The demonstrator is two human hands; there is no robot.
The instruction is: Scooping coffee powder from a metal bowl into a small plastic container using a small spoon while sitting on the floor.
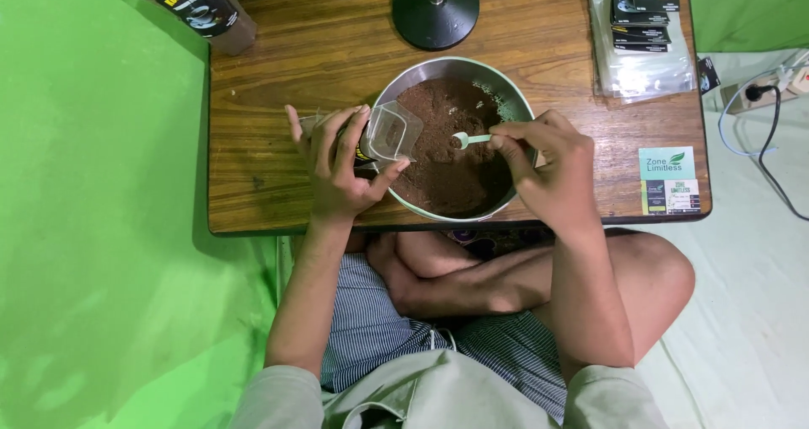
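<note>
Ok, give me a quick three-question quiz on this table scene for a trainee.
1. True or false: the right hand holds a small spoon over the powder.
2. What does the left hand hold at the metal bowl? A) a clear pouch B) a knife C) a cup
3. Fill in: the bowl holds ____ powder.

Key: 1 true; 2 A; 3 brown.

Small home packing station on the floor. A low wooden table [278, 75] stands against green backdrop cloth [93, 185]; a bowl [514, 100] of brown powder sits centre, empty pouches [645, 37] at 1 o'clock, a filled pouch [206, 12] at 11, a power strip [771, 88] at 3.
</note>
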